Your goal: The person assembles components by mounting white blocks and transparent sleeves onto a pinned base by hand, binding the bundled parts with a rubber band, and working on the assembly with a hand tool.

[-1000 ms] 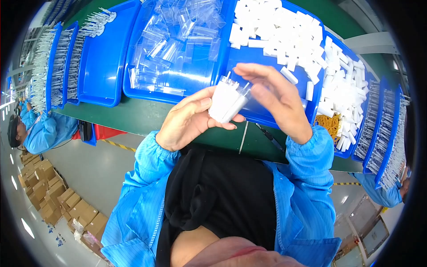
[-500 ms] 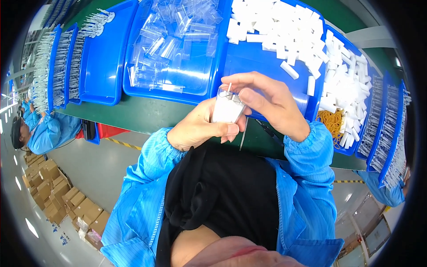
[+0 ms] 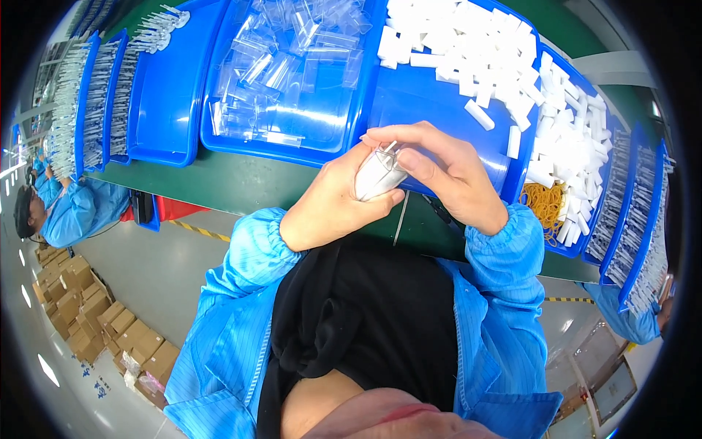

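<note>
My left hand is closed round a short clear tube with a white filling, held tilted in front of my chest. Out of its upper end sticks a thin white rod. My right hand is curled over that end, thumb and forefinger at the rim; its other fingers are partly hidden behind the tube. Beyond my hands, one blue tray holds loose clear plastic sleeves. The blue tray to its right holds white cylinders.
At the right, another tray has more white cylinders and yellow rubber bands. Racked thin white pieces stand at the far left. A dark pen-like tool lies on the green table. A co-worker sits at left.
The tube has tipped over in my hands, its upper end leaning right. My left thumb and fingers have shifted round it, while my right hand stays at the rim.
</note>
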### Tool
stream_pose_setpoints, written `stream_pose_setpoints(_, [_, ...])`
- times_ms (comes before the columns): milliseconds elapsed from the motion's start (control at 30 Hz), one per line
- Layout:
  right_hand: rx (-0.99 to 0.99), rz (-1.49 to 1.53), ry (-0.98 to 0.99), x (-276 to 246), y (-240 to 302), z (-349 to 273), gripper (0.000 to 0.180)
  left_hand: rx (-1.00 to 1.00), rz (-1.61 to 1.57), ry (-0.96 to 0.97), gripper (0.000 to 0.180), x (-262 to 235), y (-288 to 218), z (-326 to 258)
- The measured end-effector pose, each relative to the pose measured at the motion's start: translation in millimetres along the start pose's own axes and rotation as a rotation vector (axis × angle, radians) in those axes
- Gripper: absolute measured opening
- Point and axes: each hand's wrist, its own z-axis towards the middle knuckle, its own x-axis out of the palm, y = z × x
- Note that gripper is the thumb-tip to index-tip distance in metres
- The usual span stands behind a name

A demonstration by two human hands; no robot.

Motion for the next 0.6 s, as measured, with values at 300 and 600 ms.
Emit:
stream_pose_setpoints(300, [0.037, -0.073, 0.014, 0.4, 3.5, -2.2, 0.029, -0.016, 0.238, -0.093, 0.040, -2.8, -9.9, -0.3])
stream_pose_setpoints(600, [0.025, -0.047, -0.024, 3.3, 2.2, -0.4, 0.028, -0.082, -0.040, 0.068, 0.036, -8.5, -2.4, 1.6])
